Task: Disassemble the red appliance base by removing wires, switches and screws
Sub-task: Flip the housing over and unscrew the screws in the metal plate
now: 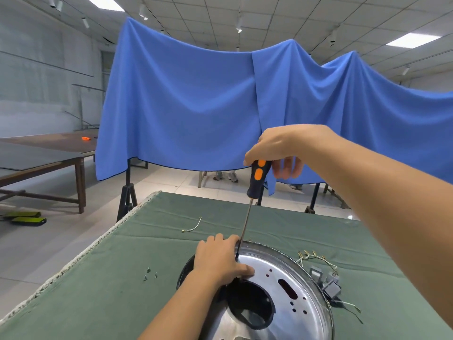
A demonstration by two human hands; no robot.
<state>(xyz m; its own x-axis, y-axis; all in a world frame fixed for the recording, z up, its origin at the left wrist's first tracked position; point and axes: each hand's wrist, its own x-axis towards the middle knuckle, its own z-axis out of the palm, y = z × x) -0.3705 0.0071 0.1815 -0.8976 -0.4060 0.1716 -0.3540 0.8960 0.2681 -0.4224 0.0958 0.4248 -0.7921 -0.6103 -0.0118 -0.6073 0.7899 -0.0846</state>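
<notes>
The appliance base (289, 298) lies on the green cloth table, showing a round silver metal plate with a dark centre hole and several small holes. My left hand (220, 261) grips its far left rim, thumb on the plate. My right hand (277, 150) holds the top of a black and orange screwdriver (257, 177), upright, with its tip on the plate beside my left fingers. Three loose screws (150, 274) lie left of the base. Grey switches with wires (326, 280) sit at its right edge. A single detached wire (193, 225) lies farther back.
The green table (110, 298) has a frayed left edge, with floor beyond it. A blue cloth screen (196, 106) hangs behind the table on stands. A brown table (44, 155) stands at the far left. Someone's shoes (225, 176) show under the cloth.
</notes>
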